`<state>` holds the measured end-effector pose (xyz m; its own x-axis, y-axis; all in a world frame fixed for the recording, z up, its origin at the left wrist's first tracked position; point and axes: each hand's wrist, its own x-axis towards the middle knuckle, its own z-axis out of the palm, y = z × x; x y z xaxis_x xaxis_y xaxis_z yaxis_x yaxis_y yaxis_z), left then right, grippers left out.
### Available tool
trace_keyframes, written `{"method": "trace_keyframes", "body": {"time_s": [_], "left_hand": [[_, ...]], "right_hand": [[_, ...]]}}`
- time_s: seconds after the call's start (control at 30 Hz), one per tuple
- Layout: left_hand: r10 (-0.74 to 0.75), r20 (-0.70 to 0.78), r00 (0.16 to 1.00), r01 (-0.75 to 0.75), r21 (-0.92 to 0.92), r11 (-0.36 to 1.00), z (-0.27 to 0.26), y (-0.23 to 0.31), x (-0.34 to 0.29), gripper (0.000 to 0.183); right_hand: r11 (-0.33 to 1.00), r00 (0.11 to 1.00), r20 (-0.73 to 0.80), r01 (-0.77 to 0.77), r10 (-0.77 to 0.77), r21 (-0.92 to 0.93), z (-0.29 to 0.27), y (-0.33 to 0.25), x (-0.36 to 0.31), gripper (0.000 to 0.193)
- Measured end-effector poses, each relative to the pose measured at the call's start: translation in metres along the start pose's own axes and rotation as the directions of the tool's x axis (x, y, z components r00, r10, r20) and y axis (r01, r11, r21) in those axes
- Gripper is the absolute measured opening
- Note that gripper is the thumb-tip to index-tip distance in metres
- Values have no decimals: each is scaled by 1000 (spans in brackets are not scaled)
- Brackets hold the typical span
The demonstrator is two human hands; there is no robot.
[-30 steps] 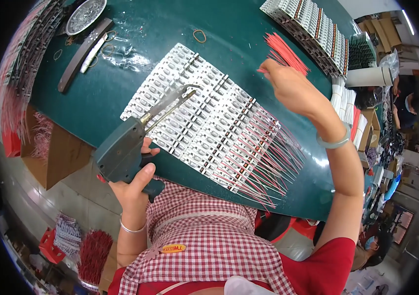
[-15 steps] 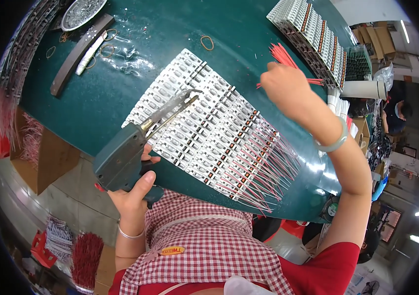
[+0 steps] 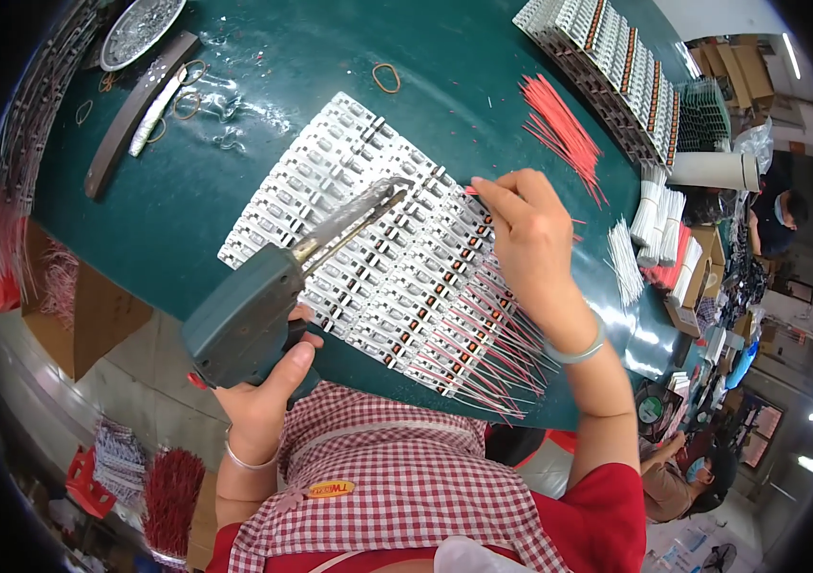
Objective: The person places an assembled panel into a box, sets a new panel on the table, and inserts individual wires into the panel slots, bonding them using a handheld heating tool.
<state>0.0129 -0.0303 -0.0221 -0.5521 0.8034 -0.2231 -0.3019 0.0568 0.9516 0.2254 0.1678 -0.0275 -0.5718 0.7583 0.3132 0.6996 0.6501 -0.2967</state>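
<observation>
My left hand (image 3: 263, 393) is closed round the grip of a dark green soldering gun (image 3: 242, 313). Its bent metal tip hangs over a panel of white plastic strips (image 3: 316, 205) lying side by side in rows with small metal parts. My right hand (image 3: 535, 234) pinches a short red wire (image 3: 470, 190) at the panel's far right edge, near the soldering tip; most of the wire is hidden by the fingers. Red and white wires (image 3: 492, 334) fan out from the nearer strips on the right side.
Loose red wires (image 3: 559, 129) lie beyond my right hand, with white wire bundles (image 3: 650, 224) to the right. Stacked panels (image 3: 616, 72) stand at the far right. At the far left are a curved dark bar (image 3: 139, 119), a metal dish (image 3: 142, 33) and rubber bands (image 3: 386, 78).
My right hand has come from the red wire pile to the panel's edge, with a red wire in its fingers. The soldering gun's tip has shifted slightly right.
</observation>
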Motion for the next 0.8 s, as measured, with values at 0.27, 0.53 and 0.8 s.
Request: {"method": "trace_keyframes", "body": {"time_s": [0.27,0.53,0.8], "left_hand": [[-16,133,991,-20,265,964,16,5,-1,40],[179,276,944,-305,529,792,45,18,11,22],[155,308,939,-304,526,794,56,13,23,17]], "right_hand": [[998,977,-209,58,-51,25,28,-1,-16,29],[999,981,-193,38,-32,30,28,-4,-17,35],[995,985,-139,101,-98,19,26,-1,-16,36]]}}
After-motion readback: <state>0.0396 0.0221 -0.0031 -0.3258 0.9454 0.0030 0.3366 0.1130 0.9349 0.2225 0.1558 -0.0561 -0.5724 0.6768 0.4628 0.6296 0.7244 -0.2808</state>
